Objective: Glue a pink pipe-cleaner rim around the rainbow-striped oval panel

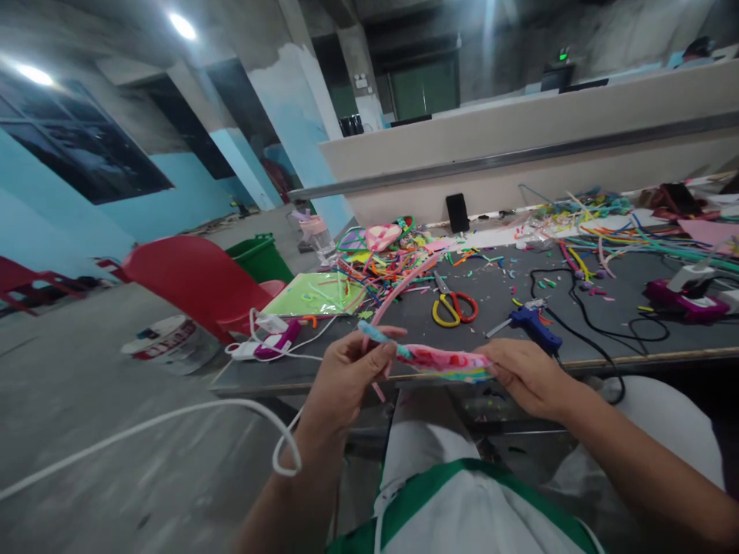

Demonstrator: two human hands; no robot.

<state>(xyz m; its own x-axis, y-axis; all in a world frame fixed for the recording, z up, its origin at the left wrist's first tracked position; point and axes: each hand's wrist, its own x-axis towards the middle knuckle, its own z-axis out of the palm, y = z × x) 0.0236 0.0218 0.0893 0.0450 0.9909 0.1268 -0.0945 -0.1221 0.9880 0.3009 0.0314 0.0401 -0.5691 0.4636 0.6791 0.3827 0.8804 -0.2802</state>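
Note:
Just above the table's front edge, my two hands hold a flat craft piece edge-on, pink and red with turquoise and yellow along its lower side. My left hand pinches its left end, where a light-blue fuzzy tip sticks out. A long pink pipe cleaner also runs through the fingers of that hand, rising towards the back of the table. My right hand is closed on the piece's right end, its fingertips partly hidden. Beyond the hands lie scissors with one yellow and one red handle, and a blue glue gun.
Pipe cleaner scraps heap at the back left beside a green sheet and a bottle. A phone leans on the partition. Purple power strips and cables lie at both sides. A red chair stands left.

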